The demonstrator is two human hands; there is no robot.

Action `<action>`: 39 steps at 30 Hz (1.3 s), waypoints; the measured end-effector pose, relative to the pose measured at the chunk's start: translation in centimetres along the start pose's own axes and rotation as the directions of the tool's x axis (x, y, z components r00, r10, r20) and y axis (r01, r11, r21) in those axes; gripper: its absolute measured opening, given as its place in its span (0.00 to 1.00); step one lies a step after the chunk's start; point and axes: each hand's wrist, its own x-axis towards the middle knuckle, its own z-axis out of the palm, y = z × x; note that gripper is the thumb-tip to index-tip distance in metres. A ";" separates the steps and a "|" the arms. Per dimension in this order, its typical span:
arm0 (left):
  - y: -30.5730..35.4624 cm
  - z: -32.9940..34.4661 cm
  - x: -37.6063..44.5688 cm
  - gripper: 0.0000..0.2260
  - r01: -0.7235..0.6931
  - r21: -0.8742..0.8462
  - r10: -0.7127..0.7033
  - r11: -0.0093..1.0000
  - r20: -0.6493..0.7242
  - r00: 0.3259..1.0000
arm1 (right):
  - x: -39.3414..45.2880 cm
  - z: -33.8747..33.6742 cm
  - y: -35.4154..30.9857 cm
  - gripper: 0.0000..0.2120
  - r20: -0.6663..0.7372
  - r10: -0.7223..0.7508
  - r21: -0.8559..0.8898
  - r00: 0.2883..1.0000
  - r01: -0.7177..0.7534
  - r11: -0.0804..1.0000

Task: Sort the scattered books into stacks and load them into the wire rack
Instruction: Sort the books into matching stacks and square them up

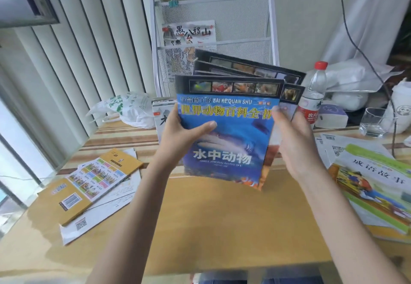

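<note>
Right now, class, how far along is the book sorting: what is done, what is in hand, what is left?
Done: one picture book already stands in the wire rack. In hand: the left hand and right hand hold a fanned set of blue animal books above the table. Left: the yellow book on loose papers at left and the green-covered books at right still lie unsorted.

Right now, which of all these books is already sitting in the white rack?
The white picture book with black brush lettering, standing upright in the wire rack. The blue animal books are held in the hands; the others lie on the table.
</note>
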 end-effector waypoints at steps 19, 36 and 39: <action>-3.9 2.9 -1.9 0.11 0.130 -0.150 -0.169 0.980 -0.292 0.941 | -1.4 2.0 6.5 0.15 -0.065 0.057 -0.210 0.996 -0.070 0.975; -3.6 1.6 -6.6 0.11 0.262 0.359 -0.144 0.896 -0.324 0.935 | -0.9 1.1 5.0 0.17 -0.026 -0.021 -0.490 0.999 0.005 0.872; -3.0 0.2 -7.0 0.10 0.338 0.394 -0.226 0.854 -0.304 0.925 | -1.8 0.1 4.4 0.19 0.071 0.185 -0.609 0.980 -0.105 0.787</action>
